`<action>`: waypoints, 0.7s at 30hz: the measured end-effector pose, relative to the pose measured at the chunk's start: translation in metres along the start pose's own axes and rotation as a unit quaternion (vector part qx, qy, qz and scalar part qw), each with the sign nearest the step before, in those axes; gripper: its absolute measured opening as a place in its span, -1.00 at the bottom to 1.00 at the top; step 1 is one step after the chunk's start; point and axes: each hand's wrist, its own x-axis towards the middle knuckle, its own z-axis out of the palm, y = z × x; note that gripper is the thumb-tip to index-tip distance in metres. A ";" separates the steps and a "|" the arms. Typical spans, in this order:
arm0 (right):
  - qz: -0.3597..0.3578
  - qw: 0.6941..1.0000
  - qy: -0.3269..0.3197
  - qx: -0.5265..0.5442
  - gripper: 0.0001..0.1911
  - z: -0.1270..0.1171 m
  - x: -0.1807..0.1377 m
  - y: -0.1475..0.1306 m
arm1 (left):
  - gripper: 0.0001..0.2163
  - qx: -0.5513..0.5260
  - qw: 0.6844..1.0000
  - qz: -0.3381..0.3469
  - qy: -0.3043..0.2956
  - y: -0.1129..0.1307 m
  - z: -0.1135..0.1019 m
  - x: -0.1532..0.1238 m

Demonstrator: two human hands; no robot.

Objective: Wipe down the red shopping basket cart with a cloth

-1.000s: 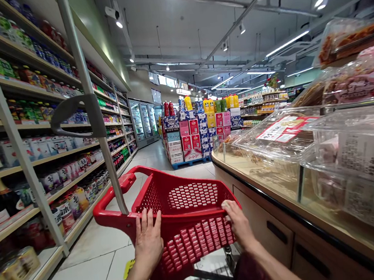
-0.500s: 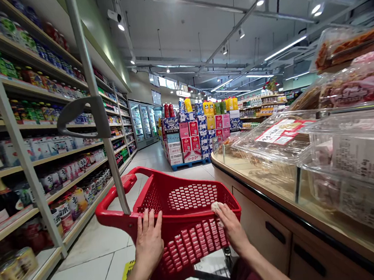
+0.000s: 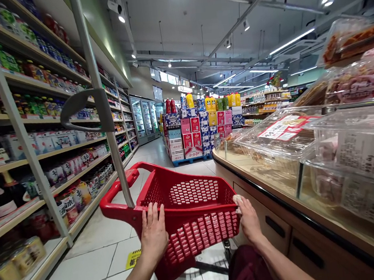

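A red plastic shopping cart basket (image 3: 198,221) with perforated walls stands in front of me, side-on. My left hand (image 3: 154,232) lies on its near rim by the handle end, fingers stretched out over the edge. At the basket's right front corner, my right hand (image 3: 249,219) is closed around a small wadded white cloth (image 3: 237,199), pressing it against the rim. Whether the wad is fabric or tissue I cannot tell. A metal pole (image 3: 95,74) with a grey loop handle (image 3: 85,110) rises from the cart's handle end. The basket's floor is mostly hidden.
Shelves of drinks and cans (image 3: 37,115) line the left side. Close on the right is a wooden counter (image 3: 261,185) with clear food packs (image 3: 283,134). Stacked drink cartons (image 3: 191,135) stand ahead on a blue pallet. A yellow floor sticker (image 3: 132,259) lies below left.
My right hand has slid the cloth rightward along the rim to the corner. My left hand stays on the rim. The view has shifted slightly.
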 end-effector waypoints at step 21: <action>-0.311 0.937 0.016 0.161 -0.54 0.040 0.008 -0.225 | -0.50 -0.089 0.980 -0.140 0.113 -0.067 -0.034 -0.011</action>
